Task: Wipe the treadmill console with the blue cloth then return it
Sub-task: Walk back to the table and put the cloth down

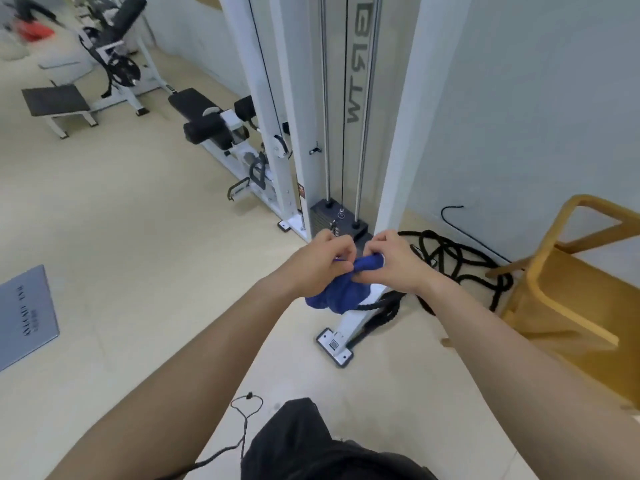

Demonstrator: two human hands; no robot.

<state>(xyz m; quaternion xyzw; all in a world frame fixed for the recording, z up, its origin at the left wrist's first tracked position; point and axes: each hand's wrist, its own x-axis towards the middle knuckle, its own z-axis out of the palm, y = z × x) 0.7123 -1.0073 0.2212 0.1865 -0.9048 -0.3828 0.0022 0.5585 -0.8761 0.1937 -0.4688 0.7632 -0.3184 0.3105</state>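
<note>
At 9 o'clock a grey board (26,315) with print too blurred to read lay flat on the pale floor (138,237). At 11 o'clock stood a white exercise bench (57,105) with black pads, and a second padded bench (211,124) stood nearer the centre.

At 12 o'clock a white cable machine (346,116) rose out of view, its weight stack (337,218) resting at the bottom of two steel guide rods.

Just below the centre, both arms reached forward with the hands close together. The left hand (320,263) was closed, with the fingers curled in and pinching the upper edge of the blue cloth (341,294). The right hand (391,259) was closed likewise, gripping the same bunched edge from the other side. The cloth hung in a loose fold beneath both hands, held in the air in front of the machine's base foot (334,346); whether it touched the frame behind could not be determined.

At 3 o'clock a thick black rope (460,258) lay coiled on the floor against the wall. At 4 o'clock stood a wooden chair (568,289). At 6 o'clock a thin black cord (244,420) trailed across the floor.
</note>
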